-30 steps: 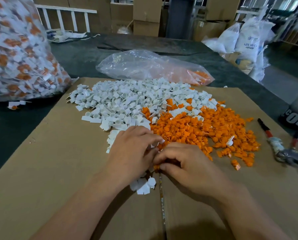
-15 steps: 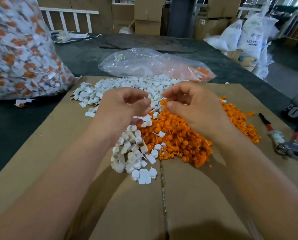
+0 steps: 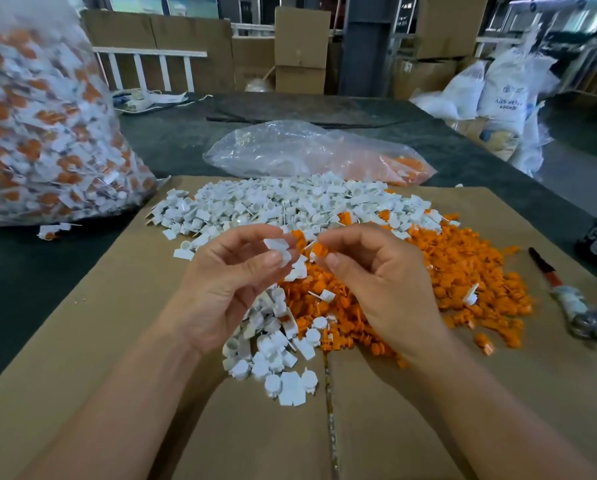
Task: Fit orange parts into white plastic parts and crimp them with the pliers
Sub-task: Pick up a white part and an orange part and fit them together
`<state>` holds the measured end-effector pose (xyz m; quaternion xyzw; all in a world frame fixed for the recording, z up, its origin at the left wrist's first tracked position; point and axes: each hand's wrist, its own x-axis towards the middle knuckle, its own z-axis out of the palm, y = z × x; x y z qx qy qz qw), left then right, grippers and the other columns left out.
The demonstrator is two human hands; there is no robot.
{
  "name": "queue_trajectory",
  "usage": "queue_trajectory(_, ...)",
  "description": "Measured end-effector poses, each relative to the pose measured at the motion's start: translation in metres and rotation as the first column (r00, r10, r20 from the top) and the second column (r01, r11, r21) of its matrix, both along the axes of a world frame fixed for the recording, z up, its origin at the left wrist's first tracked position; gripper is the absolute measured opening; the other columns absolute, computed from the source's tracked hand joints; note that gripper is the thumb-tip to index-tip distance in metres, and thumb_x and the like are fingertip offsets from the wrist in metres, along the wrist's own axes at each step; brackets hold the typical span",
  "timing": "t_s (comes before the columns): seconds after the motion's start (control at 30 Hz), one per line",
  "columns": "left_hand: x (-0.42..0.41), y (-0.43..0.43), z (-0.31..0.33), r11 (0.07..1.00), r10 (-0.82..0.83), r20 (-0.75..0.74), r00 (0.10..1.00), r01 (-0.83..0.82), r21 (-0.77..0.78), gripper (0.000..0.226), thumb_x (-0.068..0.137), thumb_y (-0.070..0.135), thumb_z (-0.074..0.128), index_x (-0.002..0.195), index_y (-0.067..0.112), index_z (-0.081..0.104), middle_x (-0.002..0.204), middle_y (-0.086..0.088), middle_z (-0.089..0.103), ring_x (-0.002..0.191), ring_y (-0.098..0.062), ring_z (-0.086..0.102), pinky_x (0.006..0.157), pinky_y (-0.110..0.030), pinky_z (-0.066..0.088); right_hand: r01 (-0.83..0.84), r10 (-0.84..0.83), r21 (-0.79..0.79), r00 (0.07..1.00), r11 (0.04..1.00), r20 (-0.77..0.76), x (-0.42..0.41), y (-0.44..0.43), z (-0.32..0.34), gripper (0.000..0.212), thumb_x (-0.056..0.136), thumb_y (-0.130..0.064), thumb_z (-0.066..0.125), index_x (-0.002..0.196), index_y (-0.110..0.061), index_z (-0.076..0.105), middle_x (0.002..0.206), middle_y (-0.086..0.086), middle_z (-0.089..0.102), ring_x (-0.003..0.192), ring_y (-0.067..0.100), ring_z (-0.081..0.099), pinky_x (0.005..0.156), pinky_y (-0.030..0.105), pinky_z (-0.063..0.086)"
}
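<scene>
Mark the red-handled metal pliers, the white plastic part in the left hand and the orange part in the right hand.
Red-handled metal pliers (image 3: 567, 301), head view, taped handle.
White plastic part (image 3: 277, 244), head view, flat tab.
Orange plastic part (image 3: 321, 250), head view, exposed body.

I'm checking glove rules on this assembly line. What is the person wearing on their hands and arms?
Nothing that shows. The left hand and the right hand are bare, with no gloves, rings or tape visible. The left forearm and the right forearm are uncovered down to the bottom edge of the picture, with no sleeve, watch or wristband in view.
</scene>
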<state>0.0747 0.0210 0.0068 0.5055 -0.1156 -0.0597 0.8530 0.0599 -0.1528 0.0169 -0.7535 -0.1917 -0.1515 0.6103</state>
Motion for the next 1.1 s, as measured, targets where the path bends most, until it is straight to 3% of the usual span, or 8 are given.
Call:
queue_trajectory(0.13, 0.002, 0.000, -0.001, 1.000, -0.007, 0.011, 1.000, 0.007, 0.017, 0.054, 0.032, 0.026, 0.095, 0.082, 0.016, 0.076, 0.085, -0.006, 0.074, 0.081, -0.017, 0.071, 0.068, -0.020, 0.055, 0.004, -0.004, -0.013, 0.999, 1.000, 0.043, -0.001, 0.000, 0.003, 0.037, 0.082, 0.002, 0.062, 0.088, -0.035, 0.064, 0.093, 0.000, 0.066, 0.084, 0.005, 0.064, 0.074, 0.016, 0.050)
queue_trajectory(0.27, -0.001, -0.005, 0.000, 0.998, -0.045, 0.021, 0.999, 0.044, 0.038, 0.051, 0.035, 0.029, 0.094, 0.081, 0.017, 0.076, 0.083, -0.007, 0.074, 0.077, -0.022, 0.072, 0.062, -0.023, 0.056, -0.032, 0.032, 0.029, 0.999, 0.999, -0.009, -0.003, 0.003, 0.000, 0.033, 0.081, 0.001, 0.064, 0.089, -0.031, 0.063, 0.087, -0.006, 0.066, 0.085, 0.009, 0.065, 0.078, 0.025, 0.054)
queue_trajectory(0.47, -0.003, -0.007, 0.002, 0.996, -0.050, 0.018, 0.999, 0.049, 0.068, 0.054, 0.031, 0.028, 0.094, 0.081, 0.019, 0.076, 0.073, -0.005, 0.072, 0.066, -0.018, 0.071, 0.055, -0.021, 0.054, -0.049, 0.050, -0.023, 0.998, 0.999, 0.030, -0.003, 0.003, -0.002, 0.019, 0.082, 0.000, 0.063, 0.089, -0.018, 0.067, 0.089, 0.004, 0.069, 0.084, 0.015, 0.067, 0.078, 0.034, 0.055)
queue_trajectory(0.63, -0.004, -0.008, 0.000, 0.996, -0.041, 0.015, 0.999, 0.039, 0.085, 0.045, 0.036, 0.015, 0.088, 0.080, 0.019, 0.076, 0.071, -0.001, 0.070, 0.062, -0.017, 0.070, 0.058, -0.022, 0.055, 0.036, -0.009, -0.164, 0.987, 0.986, 0.162, -0.003, 0.003, -0.002, 0.025, 0.079, -0.011, 0.062, 0.085, -0.036, 0.064, 0.084, -0.011, 0.066, 0.082, 0.005, 0.062, 0.072, 0.019, 0.051)
queue_trajectory(0.73, -0.006, -0.009, 0.000, 0.987, -0.007, 0.013, 1.000, 0.005, 0.158, 0.037, 0.044, 0.010, 0.078, 0.078, 0.022, 0.077, 0.070, 0.002, 0.070, 0.059, -0.014, 0.068, 0.059, -0.020, 0.055, 0.090, -0.031, -0.249, 0.972, 0.964, 0.232, -0.002, 0.002, -0.002, 0.021, 0.079, -0.011, 0.062, 0.088, -0.029, 0.068, 0.082, -0.011, 0.065, 0.080, 0.004, 0.060, 0.070, 0.019, 0.049)
queue_trajectory(0.87, -0.009, -0.009, 0.002, 0.977, 0.005, 0.049, 0.999, -0.016, 0.213, 0.036, 0.040, 0.017, 0.079, 0.076, 0.022, 0.076, 0.073, -0.002, 0.071, 0.062, -0.017, 0.069, 0.058, -0.021, 0.054, 0.004, 0.006, -0.115, 0.997, 0.993, 0.083, -0.002, 0.002, -0.002, 0.037, 0.079, -0.006, 0.067, 0.091, -0.040, 0.063, 0.080, -0.012, 0.066, 0.080, 0.003, 0.063, 0.073, 0.016, 0.050)
queue_trajectory(1.0, -0.010, -0.009, 0.003, 0.969, 0.020, 0.031, 0.999, -0.027, 0.246, 0.035, 0.039, 0.018, 0.078, 0.073, 0.023, 0.076, 0.068, -0.001, 0.069, 0.054, -0.018, 0.067, 0.048, -0.020, 0.051, -0.014, 0.023, -0.107, 0.996, 0.994, 0.087, -0.002, -0.002, -0.002, 0.035, 0.077, 0.001, 0.068, 0.079, -0.035, 0.067, 0.079, -0.009, 0.069, 0.077, 0.002, 0.064, 0.070, 0.014, 0.050)
queue_trajectory(1.1, -0.010, -0.011, 0.003, 0.955, 0.036, 0.024, 0.999, -0.042, 0.295, 0.036, 0.037, 0.021, 0.078, 0.073, 0.023, 0.076, 0.061, -0.001, 0.066, 0.051, -0.016, 0.066, 0.047, -0.018, 0.051, 0.051, 0.009, -0.234, 0.968, 0.971, 0.249, 0.000, -0.003, -0.003, 0.022, 0.077, -0.003, 0.067, 0.082, -0.023, 0.072, 0.079, -0.004, 0.069, 0.077, 0.004, 0.063, 0.069, 0.018, 0.051)
